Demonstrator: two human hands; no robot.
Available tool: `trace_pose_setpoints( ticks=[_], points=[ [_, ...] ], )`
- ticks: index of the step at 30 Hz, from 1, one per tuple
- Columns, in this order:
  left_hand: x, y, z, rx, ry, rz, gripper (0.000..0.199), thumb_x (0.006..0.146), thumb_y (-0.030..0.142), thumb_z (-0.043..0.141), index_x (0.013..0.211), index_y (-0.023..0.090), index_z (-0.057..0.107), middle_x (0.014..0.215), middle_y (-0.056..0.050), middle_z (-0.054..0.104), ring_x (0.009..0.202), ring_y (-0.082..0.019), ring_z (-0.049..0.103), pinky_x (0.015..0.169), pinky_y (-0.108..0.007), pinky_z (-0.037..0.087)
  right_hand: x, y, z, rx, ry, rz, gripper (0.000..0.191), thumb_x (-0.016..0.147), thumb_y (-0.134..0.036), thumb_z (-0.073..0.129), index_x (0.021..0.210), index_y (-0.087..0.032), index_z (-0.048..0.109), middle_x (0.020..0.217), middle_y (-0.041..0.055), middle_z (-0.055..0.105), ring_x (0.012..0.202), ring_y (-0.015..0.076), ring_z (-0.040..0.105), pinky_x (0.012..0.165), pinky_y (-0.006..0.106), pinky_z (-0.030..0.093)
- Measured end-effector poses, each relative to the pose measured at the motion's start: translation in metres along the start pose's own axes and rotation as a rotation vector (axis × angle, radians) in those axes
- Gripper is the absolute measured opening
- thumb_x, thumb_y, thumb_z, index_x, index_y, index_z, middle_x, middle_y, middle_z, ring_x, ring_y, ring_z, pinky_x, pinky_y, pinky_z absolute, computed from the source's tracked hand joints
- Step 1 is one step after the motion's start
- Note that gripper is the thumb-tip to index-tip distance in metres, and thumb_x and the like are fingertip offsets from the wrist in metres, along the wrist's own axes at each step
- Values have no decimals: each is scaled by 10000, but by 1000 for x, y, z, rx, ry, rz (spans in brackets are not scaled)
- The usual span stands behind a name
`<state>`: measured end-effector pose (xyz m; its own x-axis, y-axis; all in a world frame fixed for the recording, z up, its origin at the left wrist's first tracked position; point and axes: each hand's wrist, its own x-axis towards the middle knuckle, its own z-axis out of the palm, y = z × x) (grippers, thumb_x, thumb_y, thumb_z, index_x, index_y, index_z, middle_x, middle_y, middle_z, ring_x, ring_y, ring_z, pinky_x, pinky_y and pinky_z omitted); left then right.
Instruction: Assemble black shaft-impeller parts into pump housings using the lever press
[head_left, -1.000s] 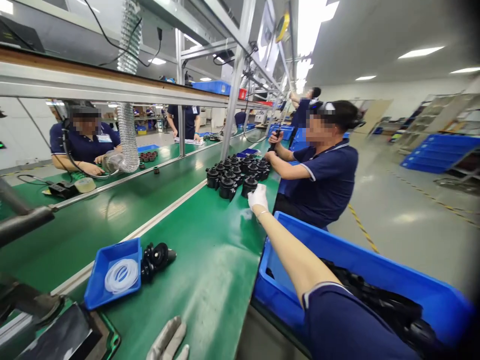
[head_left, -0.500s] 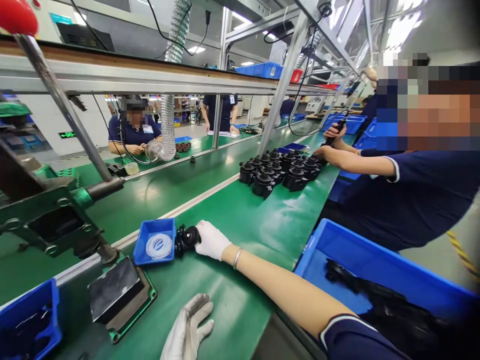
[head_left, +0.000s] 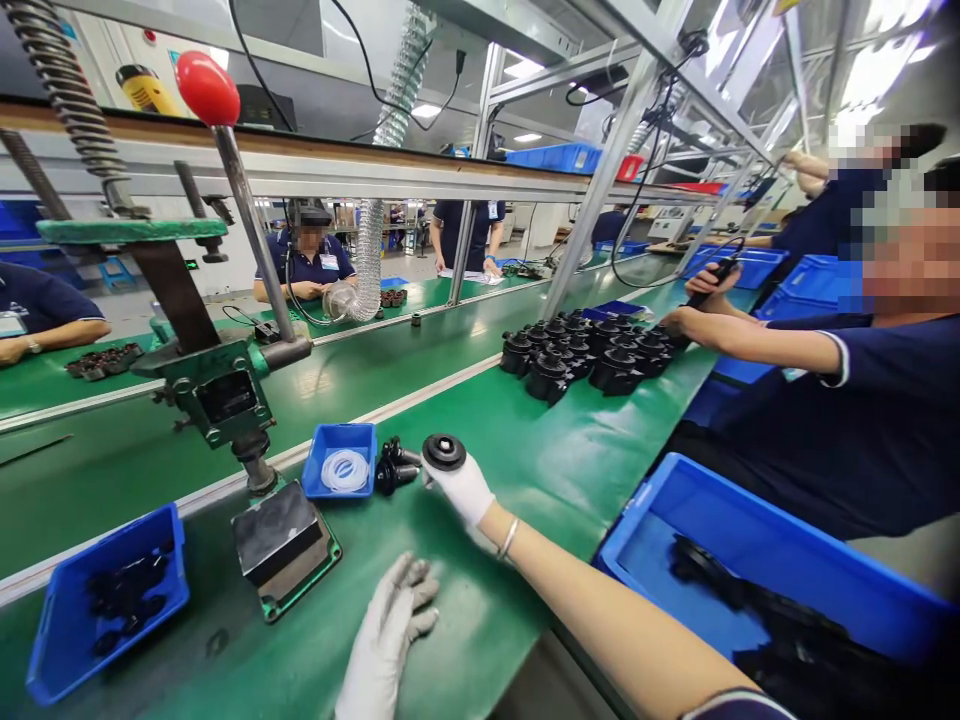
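Right hand (head_left: 459, 486): in a white glove, grasping the black disc (head_left: 444, 452), its round face turned up.
Left hand (head_left: 390, 635): in a white glove, released, fingers loosely spread, nearer the wearer than the right hand, over the green surface (head_left: 480, 620).
Small tray (head_left: 339, 492): blue, left of the right hand and beyond the left; it contains white rings (head_left: 345, 470), loosely piled.
Black parts (head_left: 395, 467): between the small tray and the right hand, on the surface.
Left tray (head_left: 52, 640): blue, well to the left of the left hand; small dark pieces (head_left: 127, 595) lie in it, their shapes hard to tell.
Large bin (head_left: 652, 495): blue, right of both hands, beyond the right forearm; long black pieces (head_left: 780, 610) lie heaped in it, part of its floor bare.
Press (head_left: 225, 390): left of both hands, red knob (head_left: 208, 88) on its lever, metal block (head_left: 279, 535) below.
Housings (head_left: 592, 350): black, grouped on the surface beyond the right hand, beside a co-worker (head_left: 862, 400) holding a dark tool (head_left: 712, 280).
Badge (head_left: 329, 262): on a person across the surface; writing too small to read.
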<state>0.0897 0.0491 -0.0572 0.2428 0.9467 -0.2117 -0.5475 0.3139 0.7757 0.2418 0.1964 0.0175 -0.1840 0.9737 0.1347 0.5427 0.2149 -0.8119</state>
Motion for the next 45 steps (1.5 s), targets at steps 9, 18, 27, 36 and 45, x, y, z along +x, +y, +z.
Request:
trace_pose_setpoints(
  ticks=[9, 18, 27, 36, 45],
  points=[
    [-30, 67, 21, 574, 141, 245, 460, 858, 449, 604, 1223, 171, 568, 1338, -129, 584, 1257, -292, 526, 1093, -425, 386, -87, -52, 43, 612, -551, -222, 571, 805, -368, 683, 1313, -177, 507, 1261, 108, 605, 1198, 265, 557, 1085, 431, 407],
    [-75, 116, -13, 1160, 285, 72, 260, 890, 416, 540, 1087, 259, 604, 1096, -27, 694, 1003, -236, 631, 869, -323, 459, -86, -34, 55, 905, -717, -44, 757, 747, -332, 764, 1416, -234, 422, 1452, 104, 464, 1336, 273, 436, 1147, 466, 283],
    [-78, 114, -16, 1390, 274, 57, 271, 894, 406, 531, 1111, 261, 603, 1093, -36, 700, 983, -251, 633, 813, -318, 445, -90, -47, 57, 912, -661, -58, 690, 766, -356, 765, 1381, -245, 473, 1432, 100, 486, 1355, 273, 402, 1157, 473, 241],
    [-80, 120, -21, 1365, 300, 65, 272, 894, 400, 530, 1109, 251, 604, 1106, -47, 697, 1000, -258, 633, 838, -328, 442, -95, -46, 56, 739, -715, -5, 692, 792, -353, 693, 1403, -205, 405, 1348, 131, 537, 1240, 278, 499, 1076, 490, 359],
    [-87, 129, -27, 1288, 219, 0, 287, 882, 428, 523, 1076, 240, 620, 1039, -41, 690, 935, -238, 624, 811, -316, 449, -94, -59, 43, 417, -573, -252, 493, 809, -177, 597, 1276, -224, 448, 1284, 110, 508, 1085, 218, 561, 943, 404, 485]
  ],
)
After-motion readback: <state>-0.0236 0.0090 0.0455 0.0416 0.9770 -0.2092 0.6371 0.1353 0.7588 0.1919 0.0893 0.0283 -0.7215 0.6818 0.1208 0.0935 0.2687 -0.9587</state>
